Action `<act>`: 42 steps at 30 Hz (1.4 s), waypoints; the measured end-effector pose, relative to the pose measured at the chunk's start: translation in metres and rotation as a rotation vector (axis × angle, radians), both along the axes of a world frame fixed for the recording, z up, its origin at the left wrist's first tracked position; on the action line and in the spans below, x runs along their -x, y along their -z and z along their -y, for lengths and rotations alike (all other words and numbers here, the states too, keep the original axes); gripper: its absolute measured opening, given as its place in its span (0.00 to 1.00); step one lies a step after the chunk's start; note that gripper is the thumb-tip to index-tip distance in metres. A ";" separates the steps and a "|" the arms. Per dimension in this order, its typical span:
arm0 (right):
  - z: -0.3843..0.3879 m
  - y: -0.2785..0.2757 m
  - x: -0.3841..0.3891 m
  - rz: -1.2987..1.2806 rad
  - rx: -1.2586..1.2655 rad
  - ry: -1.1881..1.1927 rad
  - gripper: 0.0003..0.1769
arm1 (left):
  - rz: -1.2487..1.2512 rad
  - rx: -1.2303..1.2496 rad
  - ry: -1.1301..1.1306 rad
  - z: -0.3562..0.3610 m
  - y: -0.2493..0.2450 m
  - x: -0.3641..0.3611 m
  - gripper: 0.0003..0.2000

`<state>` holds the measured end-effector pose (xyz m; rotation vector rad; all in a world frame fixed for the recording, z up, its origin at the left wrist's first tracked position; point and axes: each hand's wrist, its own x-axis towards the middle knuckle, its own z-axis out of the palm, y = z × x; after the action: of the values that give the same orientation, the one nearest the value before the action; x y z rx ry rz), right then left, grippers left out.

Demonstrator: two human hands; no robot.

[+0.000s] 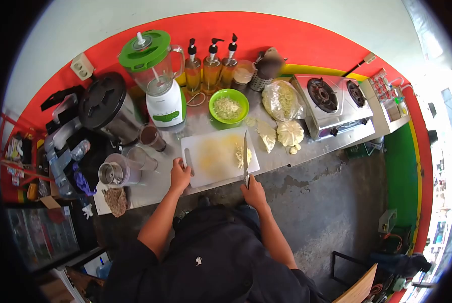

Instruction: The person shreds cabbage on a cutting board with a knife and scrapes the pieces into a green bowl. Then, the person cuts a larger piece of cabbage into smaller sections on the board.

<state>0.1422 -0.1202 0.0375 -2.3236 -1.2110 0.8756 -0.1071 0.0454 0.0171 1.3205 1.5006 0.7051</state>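
A white cutting board (210, 174) with yellowish stains lies on the steel counter. My left hand (180, 174) grips the board at its left edge, by the handle slot. In my right hand (253, 193) is a kitchen knife (245, 159), its blade pointing away from me over the right side of the board. A small heap of pale chopped pieces (240, 155) sits against the blade's left side. Behind the board stands a green bowl (245, 107) with pale shredded food (227, 107) in it.
Right of the board are a cabbage-like pale head (290, 133), a clear bag (281, 101) of shreds and a gas stove (332, 98). A blender (163, 96), pump bottles (211, 68), plastic cups (151, 137) and a lidded steel pot (110, 108) stand behind and left.
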 end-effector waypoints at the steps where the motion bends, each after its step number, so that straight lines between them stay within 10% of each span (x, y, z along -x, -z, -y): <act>1: 0.002 -0.004 0.001 0.003 -0.007 0.020 0.28 | 0.003 -0.007 0.020 -0.001 0.007 0.000 0.12; 8: 0.016 -0.037 0.007 -0.132 -0.129 0.216 0.20 | 0.761 0.742 0.206 -0.014 0.007 0.006 0.09; 24: -0.022 -0.115 -0.036 -0.134 -0.422 0.300 0.13 | 1.002 0.527 0.171 0.000 -0.063 0.013 0.23; 42: -0.109 -0.136 -0.082 -0.143 -0.334 -0.464 0.15 | 0.985 0.188 -0.159 0.013 -0.106 -0.035 0.24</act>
<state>0.2238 -0.0110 0.1732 -1.7183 -1.7165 0.8823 -0.0723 0.0326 0.1233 0.5405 0.8246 1.0762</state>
